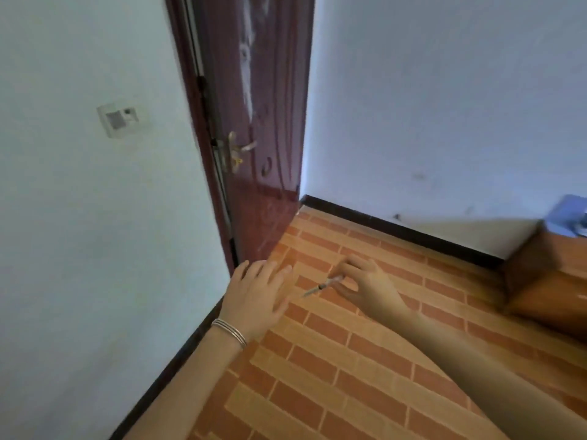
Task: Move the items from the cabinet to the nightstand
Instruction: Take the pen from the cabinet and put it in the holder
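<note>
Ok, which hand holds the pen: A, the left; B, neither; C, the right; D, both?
C: the right hand pinches the pen in its fingertips, while the left hand is open, fingers spread, holding nothing.

Both forearms are bare, without sleeves, and the left wrist wears a stack of thin silver bangles [229,333], while the right wrist wears nothing visible.

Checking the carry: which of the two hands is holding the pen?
The right hand pinches the pen; the left hand, with the bracelet, is open and empty.
</note>
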A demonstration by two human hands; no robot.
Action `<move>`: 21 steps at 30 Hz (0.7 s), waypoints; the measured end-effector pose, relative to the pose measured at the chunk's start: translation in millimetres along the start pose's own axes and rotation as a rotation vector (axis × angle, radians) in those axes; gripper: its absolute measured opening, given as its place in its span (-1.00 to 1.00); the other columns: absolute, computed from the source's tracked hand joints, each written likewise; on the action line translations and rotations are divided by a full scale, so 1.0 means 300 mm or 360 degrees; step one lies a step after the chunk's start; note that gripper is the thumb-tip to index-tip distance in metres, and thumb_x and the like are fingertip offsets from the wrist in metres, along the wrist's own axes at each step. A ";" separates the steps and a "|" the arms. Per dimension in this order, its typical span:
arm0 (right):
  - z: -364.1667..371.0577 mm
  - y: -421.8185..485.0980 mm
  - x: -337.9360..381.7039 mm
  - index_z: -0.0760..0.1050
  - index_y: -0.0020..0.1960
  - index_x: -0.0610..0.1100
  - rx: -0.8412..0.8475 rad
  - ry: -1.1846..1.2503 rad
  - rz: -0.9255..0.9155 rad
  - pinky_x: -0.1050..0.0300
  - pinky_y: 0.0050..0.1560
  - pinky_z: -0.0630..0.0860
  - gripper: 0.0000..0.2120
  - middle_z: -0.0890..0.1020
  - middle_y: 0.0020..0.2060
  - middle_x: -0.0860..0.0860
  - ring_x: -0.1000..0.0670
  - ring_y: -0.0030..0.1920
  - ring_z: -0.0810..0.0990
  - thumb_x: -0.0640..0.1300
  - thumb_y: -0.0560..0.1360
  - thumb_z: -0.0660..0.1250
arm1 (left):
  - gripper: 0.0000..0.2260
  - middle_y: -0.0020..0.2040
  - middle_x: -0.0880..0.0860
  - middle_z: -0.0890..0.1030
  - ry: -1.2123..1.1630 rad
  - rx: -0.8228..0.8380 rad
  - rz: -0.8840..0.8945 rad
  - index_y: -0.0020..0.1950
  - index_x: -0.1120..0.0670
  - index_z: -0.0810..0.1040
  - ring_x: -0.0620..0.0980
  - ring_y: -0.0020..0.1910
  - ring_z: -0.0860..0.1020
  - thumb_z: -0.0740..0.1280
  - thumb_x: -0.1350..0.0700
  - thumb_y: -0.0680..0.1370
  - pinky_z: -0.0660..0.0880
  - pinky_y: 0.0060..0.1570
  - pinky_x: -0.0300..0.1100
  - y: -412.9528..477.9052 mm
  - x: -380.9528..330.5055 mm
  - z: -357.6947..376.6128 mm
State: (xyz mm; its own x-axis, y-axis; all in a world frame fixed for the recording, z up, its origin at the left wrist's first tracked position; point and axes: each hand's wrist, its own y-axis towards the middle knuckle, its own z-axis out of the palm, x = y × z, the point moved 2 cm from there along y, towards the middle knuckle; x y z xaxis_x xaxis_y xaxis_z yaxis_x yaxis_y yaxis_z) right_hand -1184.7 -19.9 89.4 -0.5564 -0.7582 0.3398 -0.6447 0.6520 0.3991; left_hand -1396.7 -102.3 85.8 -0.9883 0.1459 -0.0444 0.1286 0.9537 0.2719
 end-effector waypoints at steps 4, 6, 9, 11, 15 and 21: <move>-0.212 -0.233 -0.289 0.58 -0.11 -0.03 -0.0027 -0.0157 0.0282 0.07 -0.21 0.49 -0.89 0.57 -0.18 0.08 0.05 -0.21 0.54 0.00 0.46 0.36 | -0.52 0.14 0.05 0.59 -0.0058 0.0058 0.0265 0.26 0.03 0.53 0.06 0.12 0.53 0.08 -0.15 0.48 0.45 0.13 0.06 0.227 -0.347 0.105; -0.316 -0.344 -0.415 0.58 -0.11 -0.03 -0.0060 -0.0240 0.0390 0.13 -0.21 0.44 -0.88 0.57 -0.18 0.09 0.05 -0.21 0.55 0.01 0.45 0.35 | -0.51 0.14 0.04 0.59 -0.0074 0.0075 0.0369 0.25 0.02 0.54 0.05 0.12 0.54 0.07 -0.17 0.47 0.46 0.14 0.06 0.328 -0.523 0.156; -0.465 -0.500 -0.582 0.58 -0.11 -0.05 -0.0143 -0.0330 0.0545 0.18 -0.18 0.36 -0.92 0.56 -0.20 0.09 0.04 -0.21 0.55 -0.07 0.42 0.43 | -0.54 0.12 0.02 0.60 -0.0116 0.0078 0.0513 0.22 0.01 0.55 0.02 0.11 0.54 0.12 -0.17 0.46 0.46 0.13 0.04 0.459 -0.769 0.221; -0.555 -0.595 -0.672 0.58 -0.11 -0.05 -0.0190 -0.0367 0.0666 0.16 -0.18 0.40 -0.92 0.56 -0.20 0.09 0.05 -0.21 0.55 -0.08 0.43 0.43 | -0.54 0.12 0.00 0.60 -0.0125 0.0083 0.0623 0.22 0.00 0.55 0.02 0.11 0.54 0.10 -0.17 0.46 0.46 0.14 0.04 0.534 -0.910 0.250; -0.718 -0.735 -0.813 0.58 -0.12 -0.05 -0.0298 -0.0473 0.0821 0.15 -0.22 0.42 -0.92 0.55 -0.20 0.08 0.08 -0.23 0.53 -0.11 0.41 0.45 | -0.53 0.07 0.01 0.62 -0.0168 0.0043 0.0808 0.17 0.01 0.59 0.04 0.05 0.57 0.09 -0.17 0.44 0.48 0.10 0.07 0.686 -1.151 0.267; -0.850 -0.841 -1.019 0.58 -0.14 -0.07 -0.0485 -0.0580 0.1012 0.20 -0.19 0.37 -0.92 0.57 -0.20 0.06 0.06 -0.26 0.54 -0.11 0.41 0.46 | -0.53 0.08 0.03 0.62 -0.0195 0.0053 0.1057 0.19 -0.01 0.58 0.06 0.10 0.56 0.09 -0.18 0.45 0.51 0.08 0.09 0.899 -1.418 0.349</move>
State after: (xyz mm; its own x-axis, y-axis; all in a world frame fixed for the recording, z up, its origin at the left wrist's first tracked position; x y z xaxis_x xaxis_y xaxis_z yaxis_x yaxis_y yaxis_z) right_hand -718.3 46.6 101.9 -0.9402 -0.1579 0.3018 -0.0033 0.8902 0.4555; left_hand -932.9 120.3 77.3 -0.6824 0.7309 0.0126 0.7100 0.6586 0.2492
